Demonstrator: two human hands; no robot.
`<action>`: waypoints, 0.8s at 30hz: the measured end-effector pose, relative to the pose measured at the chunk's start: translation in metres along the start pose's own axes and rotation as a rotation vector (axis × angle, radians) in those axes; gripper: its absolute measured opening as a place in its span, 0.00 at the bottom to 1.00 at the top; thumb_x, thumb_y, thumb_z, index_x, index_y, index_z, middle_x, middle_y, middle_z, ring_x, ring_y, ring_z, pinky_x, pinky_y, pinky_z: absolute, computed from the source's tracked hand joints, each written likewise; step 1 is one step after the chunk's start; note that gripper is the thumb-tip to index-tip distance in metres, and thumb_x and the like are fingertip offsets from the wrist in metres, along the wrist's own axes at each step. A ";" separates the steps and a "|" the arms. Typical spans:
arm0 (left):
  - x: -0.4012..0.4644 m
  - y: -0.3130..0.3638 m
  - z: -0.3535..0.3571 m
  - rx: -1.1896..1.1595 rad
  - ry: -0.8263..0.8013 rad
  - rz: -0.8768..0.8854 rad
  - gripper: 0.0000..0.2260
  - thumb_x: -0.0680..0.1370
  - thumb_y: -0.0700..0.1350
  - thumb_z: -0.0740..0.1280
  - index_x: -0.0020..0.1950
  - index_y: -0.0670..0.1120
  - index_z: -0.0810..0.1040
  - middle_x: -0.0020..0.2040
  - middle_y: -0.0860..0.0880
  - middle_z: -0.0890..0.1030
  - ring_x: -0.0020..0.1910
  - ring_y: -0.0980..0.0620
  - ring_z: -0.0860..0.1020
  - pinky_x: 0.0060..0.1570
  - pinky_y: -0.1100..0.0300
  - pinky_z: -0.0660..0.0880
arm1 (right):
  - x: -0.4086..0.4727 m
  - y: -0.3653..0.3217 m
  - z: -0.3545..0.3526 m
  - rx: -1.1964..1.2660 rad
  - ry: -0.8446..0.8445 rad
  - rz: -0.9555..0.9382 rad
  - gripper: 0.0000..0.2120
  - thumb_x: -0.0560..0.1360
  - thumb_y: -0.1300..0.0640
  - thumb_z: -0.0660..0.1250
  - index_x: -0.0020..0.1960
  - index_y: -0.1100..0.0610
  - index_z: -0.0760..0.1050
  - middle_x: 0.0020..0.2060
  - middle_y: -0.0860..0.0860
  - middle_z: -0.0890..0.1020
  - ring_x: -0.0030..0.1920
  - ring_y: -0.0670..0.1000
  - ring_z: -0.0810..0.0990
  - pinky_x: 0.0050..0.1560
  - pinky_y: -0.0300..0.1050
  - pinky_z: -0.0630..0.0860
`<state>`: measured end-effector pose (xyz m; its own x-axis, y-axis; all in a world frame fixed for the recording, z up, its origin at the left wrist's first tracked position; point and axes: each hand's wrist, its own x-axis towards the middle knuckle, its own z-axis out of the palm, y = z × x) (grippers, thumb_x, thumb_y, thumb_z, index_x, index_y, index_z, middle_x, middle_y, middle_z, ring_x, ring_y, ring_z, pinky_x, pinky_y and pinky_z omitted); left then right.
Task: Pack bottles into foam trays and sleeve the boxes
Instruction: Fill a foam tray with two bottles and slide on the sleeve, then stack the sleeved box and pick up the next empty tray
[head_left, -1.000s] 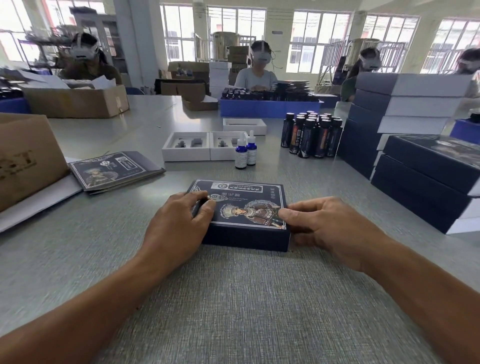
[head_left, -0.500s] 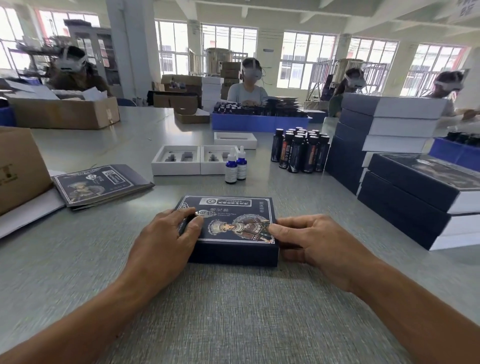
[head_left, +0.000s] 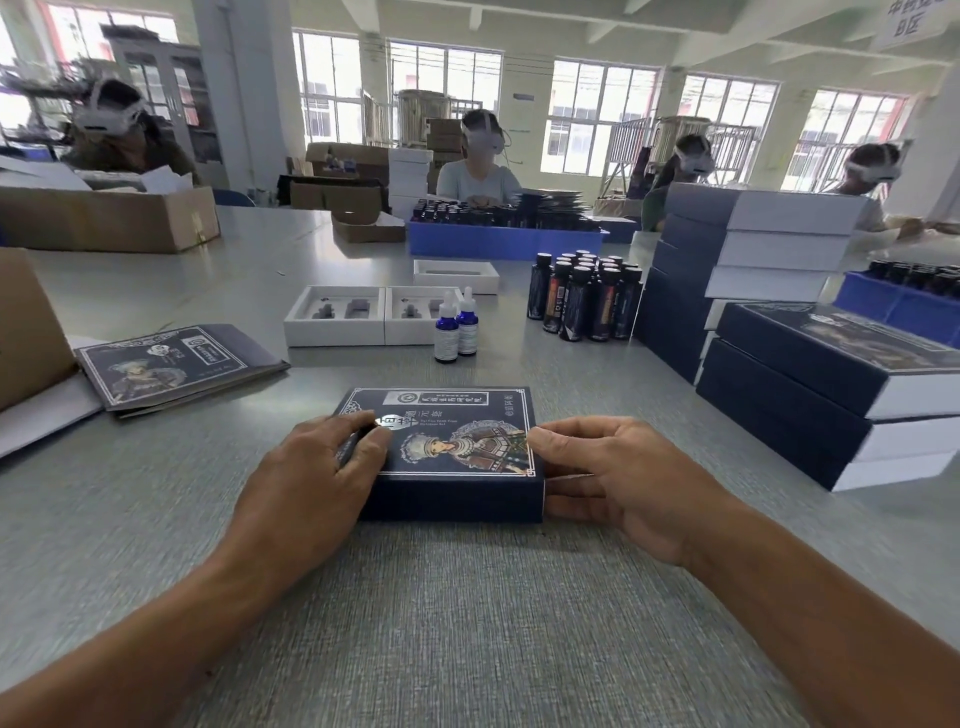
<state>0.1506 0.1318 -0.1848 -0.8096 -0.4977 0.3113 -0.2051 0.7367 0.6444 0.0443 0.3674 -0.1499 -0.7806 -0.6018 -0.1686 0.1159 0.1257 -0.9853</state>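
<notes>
A dark blue sleeved box (head_left: 452, 436) with a printed portrait lies flat on the grey table in front of me. My left hand (head_left: 317, 473) presses on its left end, fingers over the top. My right hand (head_left: 608, 478) grips its right end, thumb on the top edge. Behind it stand two small blue dropper bottles (head_left: 456, 325), two open white foam trays (head_left: 337, 314) and a cluster of several dark bottles (head_left: 584, 299).
Flat printed sleeves (head_left: 176, 364) lie at the left beside a cardboard box (head_left: 26, 327). Stacks of finished sleeved boxes (head_left: 831, 379) rise at the right. A blue crate of bottles (head_left: 504, 239) and seated people with headsets are across the table.
Both hands stay on the box ends; the view has tilted upward, so the box sits lower in frame. The box itself looks unmoved on the table.
</notes>
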 end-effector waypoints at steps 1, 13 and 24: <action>-0.001 0.001 0.000 -0.004 -0.007 0.003 0.20 0.80 0.58 0.60 0.70 0.57 0.73 0.70 0.50 0.73 0.60 0.52 0.72 0.53 0.58 0.66 | 0.000 0.000 0.000 0.015 0.005 0.011 0.17 0.72 0.52 0.75 0.57 0.59 0.79 0.47 0.56 0.87 0.43 0.53 0.86 0.40 0.44 0.82; -0.004 0.004 0.000 -0.298 -0.039 0.034 0.23 0.75 0.67 0.57 0.65 0.60 0.77 0.58 0.65 0.79 0.58 0.63 0.76 0.57 0.66 0.71 | -0.003 -0.007 -0.012 -0.042 -0.056 0.035 0.25 0.64 0.48 0.78 0.60 0.36 0.78 0.48 0.58 0.86 0.38 0.52 0.82 0.35 0.44 0.80; 0.009 -0.021 0.001 -0.394 -0.052 0.018 0.21 0.71 0.77 0.53 0.59 0.75 0.73 0.54 0.77 0.75 0.60 0.63 0.75 0.63 0.51 0.72 | -0.010 -0.034 -0.025 -0.210 0.282 -0.194 0.15 0.68 0.53 0.72 0.52 0.37 0.82 0.48 0.50 0.85 0.36 0.47 0.85 0.34 0.42 0.80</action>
<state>0.1477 0.1122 -0.1963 -0.8400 -0.4552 0.2953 0.0278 0.5074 0.8613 0.0324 0.3891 -0.1138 -0.9169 -0.3941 0.0636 -0.1557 0.2065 -0.9660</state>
